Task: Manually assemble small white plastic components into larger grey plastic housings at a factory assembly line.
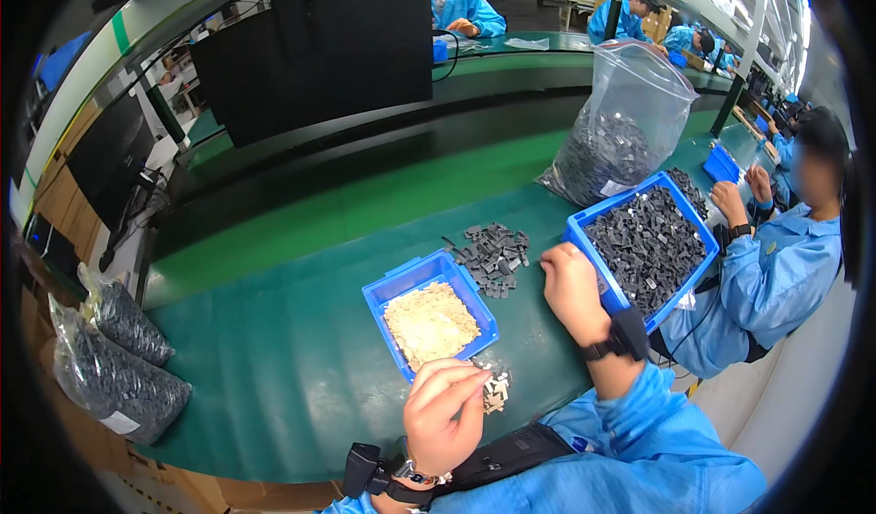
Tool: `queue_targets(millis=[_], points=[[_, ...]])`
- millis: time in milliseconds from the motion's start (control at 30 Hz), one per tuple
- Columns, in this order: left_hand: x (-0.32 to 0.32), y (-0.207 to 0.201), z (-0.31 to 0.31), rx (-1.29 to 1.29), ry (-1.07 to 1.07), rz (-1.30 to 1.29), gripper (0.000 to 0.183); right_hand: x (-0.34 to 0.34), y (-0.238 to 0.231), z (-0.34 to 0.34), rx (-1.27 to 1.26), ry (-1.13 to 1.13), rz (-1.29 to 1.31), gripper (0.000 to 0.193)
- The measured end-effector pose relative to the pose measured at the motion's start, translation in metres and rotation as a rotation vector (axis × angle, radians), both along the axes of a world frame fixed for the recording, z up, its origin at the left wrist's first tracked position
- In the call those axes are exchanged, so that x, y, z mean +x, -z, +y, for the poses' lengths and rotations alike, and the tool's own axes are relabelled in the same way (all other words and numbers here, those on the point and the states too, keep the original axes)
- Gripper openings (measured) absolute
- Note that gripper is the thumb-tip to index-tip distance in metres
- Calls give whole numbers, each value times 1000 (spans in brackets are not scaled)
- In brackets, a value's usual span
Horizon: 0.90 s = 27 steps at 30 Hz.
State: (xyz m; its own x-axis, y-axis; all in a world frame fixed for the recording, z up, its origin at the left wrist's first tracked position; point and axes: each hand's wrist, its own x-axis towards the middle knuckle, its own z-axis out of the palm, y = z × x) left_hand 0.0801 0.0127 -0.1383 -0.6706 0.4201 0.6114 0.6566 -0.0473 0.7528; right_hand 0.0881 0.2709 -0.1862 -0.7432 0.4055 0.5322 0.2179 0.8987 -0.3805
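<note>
My left hand is closed in a pinch just in front of a small blue bin of cream-coloured flat pieces. Whatever lies between its fingertips is too small to make out. Beside those fingertips is a little heap of cream and dark pieces on the green table. My right hand is curled at the left side of a larger blue bin filled with small black parts. Its fingertips point down and inward, so what they hold, if anything, is hidden. A loose pile of black parts lies between the two bins.
A large clear bag of dark parts stands behind the larger bin. Two more filled bags sit at the table's left edge. A black monitor rises at the back. At right, close by, a person in blue works with raised hands.
</note>
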Motion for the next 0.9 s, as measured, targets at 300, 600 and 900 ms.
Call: queue_targets(millis=[300, 600, 900], points=[[-21, -9, 0, -186, -114, 243, 19, 43, -79, -86, -717, -650, -102, 11], [-38, -10, -20, -187, -219, 200, 14, -10, -74, -76, -960, -598, -80, 19], [-45, 5, -23, -166, -250, 140, 12, -65, -54, -57, -687, -208, -173, 20]])
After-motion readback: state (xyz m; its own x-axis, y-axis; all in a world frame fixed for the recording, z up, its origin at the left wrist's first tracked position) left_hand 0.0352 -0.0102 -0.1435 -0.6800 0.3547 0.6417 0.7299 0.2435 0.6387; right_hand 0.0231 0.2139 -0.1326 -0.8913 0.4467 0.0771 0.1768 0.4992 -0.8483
